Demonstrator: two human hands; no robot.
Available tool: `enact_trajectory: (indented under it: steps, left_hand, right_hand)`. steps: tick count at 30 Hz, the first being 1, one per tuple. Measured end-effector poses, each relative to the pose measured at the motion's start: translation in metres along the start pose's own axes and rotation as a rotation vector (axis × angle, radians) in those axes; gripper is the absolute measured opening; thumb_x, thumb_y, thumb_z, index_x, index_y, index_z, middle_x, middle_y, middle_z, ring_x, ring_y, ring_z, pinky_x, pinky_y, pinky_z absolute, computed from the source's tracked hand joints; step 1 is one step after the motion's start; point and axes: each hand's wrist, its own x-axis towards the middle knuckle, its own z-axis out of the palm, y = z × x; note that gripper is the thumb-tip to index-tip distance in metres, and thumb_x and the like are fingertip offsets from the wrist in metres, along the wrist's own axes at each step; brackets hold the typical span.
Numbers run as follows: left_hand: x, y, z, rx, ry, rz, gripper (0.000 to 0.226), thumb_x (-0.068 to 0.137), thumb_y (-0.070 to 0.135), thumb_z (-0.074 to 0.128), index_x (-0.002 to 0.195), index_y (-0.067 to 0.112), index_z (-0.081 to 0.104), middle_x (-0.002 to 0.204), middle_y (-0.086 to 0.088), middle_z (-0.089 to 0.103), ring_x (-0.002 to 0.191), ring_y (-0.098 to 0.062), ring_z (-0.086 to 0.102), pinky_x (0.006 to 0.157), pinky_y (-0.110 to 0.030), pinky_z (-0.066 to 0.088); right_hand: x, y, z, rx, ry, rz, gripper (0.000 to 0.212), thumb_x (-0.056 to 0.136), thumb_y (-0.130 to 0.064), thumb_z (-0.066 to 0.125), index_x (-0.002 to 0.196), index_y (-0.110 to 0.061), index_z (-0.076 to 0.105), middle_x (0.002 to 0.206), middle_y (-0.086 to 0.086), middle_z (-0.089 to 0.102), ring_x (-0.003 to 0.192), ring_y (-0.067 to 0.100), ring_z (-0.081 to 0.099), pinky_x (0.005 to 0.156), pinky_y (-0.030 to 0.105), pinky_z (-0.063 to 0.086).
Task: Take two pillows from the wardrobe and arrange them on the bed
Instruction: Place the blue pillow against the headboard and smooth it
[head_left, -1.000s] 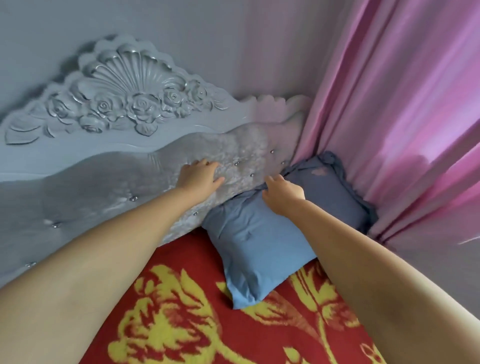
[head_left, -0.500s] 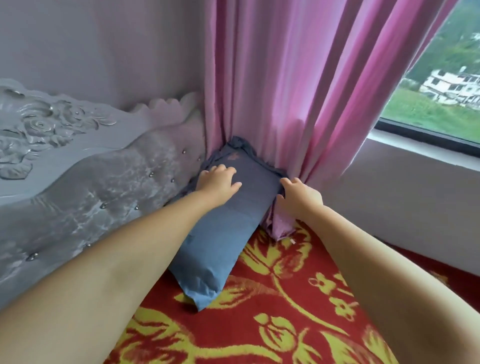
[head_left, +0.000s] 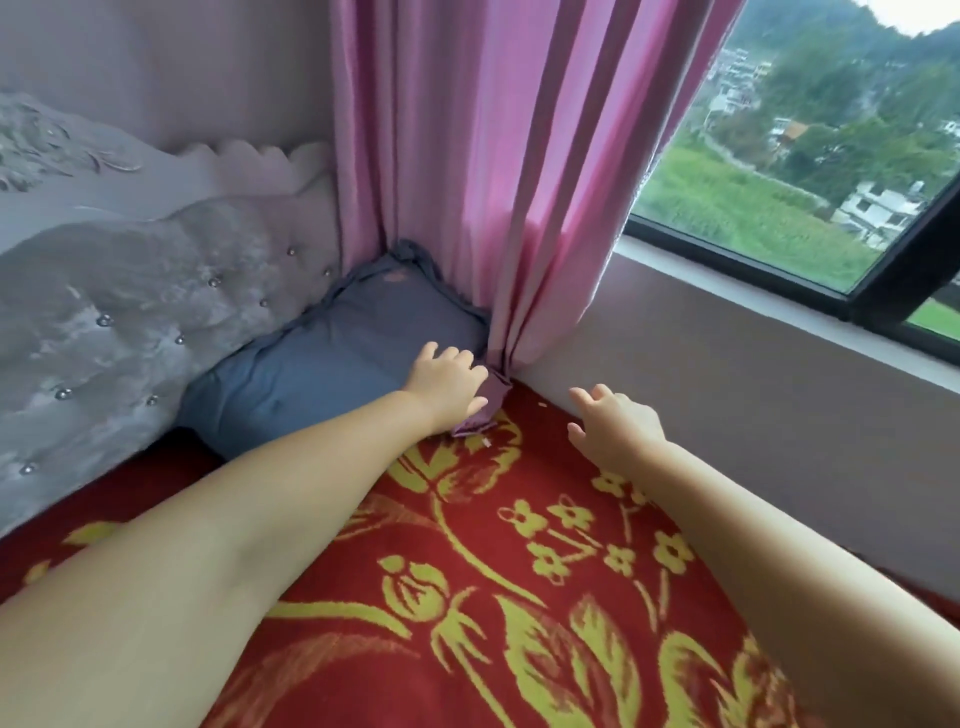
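Note:
A blue pillow (head_left: 322, 364) with a frilled edge lies on the bed (head_left: 519, 597), pushed against the padded grey headboard (head_left: 130, 312) and into the corner under the pink curtain (head_left: 493, 182). My left hand (head_left: 449, 382) rests flat on the pillow's right end, fingers spread, touching the curtain's bottom hem. My right hand (head_left: 613, 423) hovers open above the red and yellow bedspread, close to the wall, holding nothing. Only one pillow is in view.
A grey wall (head_left: 753, 405) under the window sill borders the bed on the right. The window (head_left: 805, 145) shows fields and houses outside. The curtain hem bunches on the bedspread beside the pillow.
The view has swung right toward the window. My left hand slid from the pillow's middle to its right end by the curtain. My right hand left the curtain hem and moved right, open.

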Motion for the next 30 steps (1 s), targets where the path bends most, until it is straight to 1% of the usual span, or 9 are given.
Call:
enact_trajectory:
  steps: [4,8,11,15,19,21,24,27,30]
  left_hand:
    - [-0.043,-0.014,0.012,-0.146,-0.009,-0.157,0.043,0.096,0.045,0.040,0.124,0.015,0.054,0.123,-0.009,0.056,0.118,-0.028,0.048,0.105,-0.043,0.030]
    - [-0.110,-0.050,0.042,-0.286,-0.085,-0.364,0.048,0.095,0.047,0.039,0.127,0.015,0.053,0.126,-0.011,0.055,0.121,-0.028,0.047,0.105,-0.044,0.031]
    - [-0.168,-0.089,0.063,-0.296,-0.102,-0.457,0.047,0.095,0.048,0.039,0.124,0.016,0.054,0.124,-0.010,0.056,0.120,-0.028,0.048,0.103,-0.044,0.033]
    - [-0.248,-0.150,0.092,-0.236,-0.147,-0.484,0.046,0.093,0.050,0.040,0.122,0.017,0.055,0.123,-0.010,0.057,0.119,-0.028,0.048,0.100,-0.042,0.035]
    - [-0.303,-0.209,0.099,-0.183,-0.182,-0.454,0.048,0.093,0.051,0.040,0.124,0.018,0.055,0.123,-0.009,0.057,0.118,-0.029,0.049,0.101,-0.043,0.034]
    - [-0.316,-0.223,0.096,-0.165,-0.217,-0.430,0.047,0.093,0.050,0.040,0.123,0.017,0.055,0.122,-0.010,0.057,0.117,-0.029,0.049,0.101,-0.043,0.033]
    - [-0.315,-0.223,0.093,-0.167,-0.274,-0.386,0.046,0.094,0.049,0.038,0.123,0.017,0.055,0.123,-0.010,0.056,0.119,-0.029,0.048,0.102,-0.043,0.032]
    - [-0.303,-0.196,0.096,-0.191,-0.322,-0.323,0.047,0.094,0.049,0.037,0.124,0.017,0.054,0.124,-0.009,0.056,0.120,-0.028,0.047,0.102,-0.044,0.031]
    - [-0.288,-0.150,0.102,-0.194,-0.344,-0.251,0.046,0.094,0.050,0.038,0.122,0.017,0.054,0.124,-0.009,0.056,0.120,-0.028,0.047,0.101,-0.043,0.032]
  right_hand:
    - [0.009,-0.040,0.001,0.039,-0.048,-0.103,0.041,0.098,-0.035,0.042,0.134,-0.015,0.041,0.127,0.011,0.049,0.113,0.033,0.054,0.072,0.036,0.041]
    - [0.010,-0.125,0.017,0.082,-0.145,-0.218,0.039,0.096,-0.029,0.044,0.132,-0.013,0.043,0.129,0.012,0.048,0.116,0.034,0.054,0.077,0.038,0.043]
    - [0.003,-0.198,0.028,0.086,-0.170,-0.286,0.040,0.095,-0.027,0.042,0.134,-0.015,0.044,0.131,0.012,0.049,0.117,0.034,0.053,0.080,0.039,0.043]
    - [-0.014,-0.287,0.041,0.122,-0.192,-0.306,0.040,0.093,-0.031,0.047,0.131,-0.018,0.046,0.132,0.011,0.048,0.124,0.032,0.045,0.094,0.044,0.041]
    - [-0.037,-0.353,0.049,0.125,-0.261,-0.267,0.046,0.095,-0.032,0.045,0.139,-0.021,0.039,0.139,0.009,0.042,0.130,0.030,0.039,0.101,0.047,0.035]
    - [-0.051,-0.371,0.049,0.148,-0.285,-0.251,0.048,0.095,-0.032,0.043,0.142,-0.023,0.036,0.140,0.009,0.042,0.130,0.029,0.039,0.101,0.046,0.035]
    - [-0.063,-0.374,0.047,0.174,-0.260,-0.225,0.049,0.096,-0.035,0.042,0.143,-0.023,0.035,0.140,0.008,0.042,0.129,0.029,0.041,0.101,0.045,0.035]
    - [-0.076,-0.353,0.049,0.207,-0.274,-0.155,0.050,0.096,-0.036,0.042,0.144,-0.024,0.035,0.141,0.008,0.042,0.129,0.029,0.040,0.102,0.045,0.035]
    - [-0.099,-0.316,0.060,0.213,-0.306,-0.098,0.050,0.097,-0.038,0.043,0.143,-0.022,0.036,0.143,0.009,0.041,0.131,0.030,0.039,0.103,0.048,0.034]
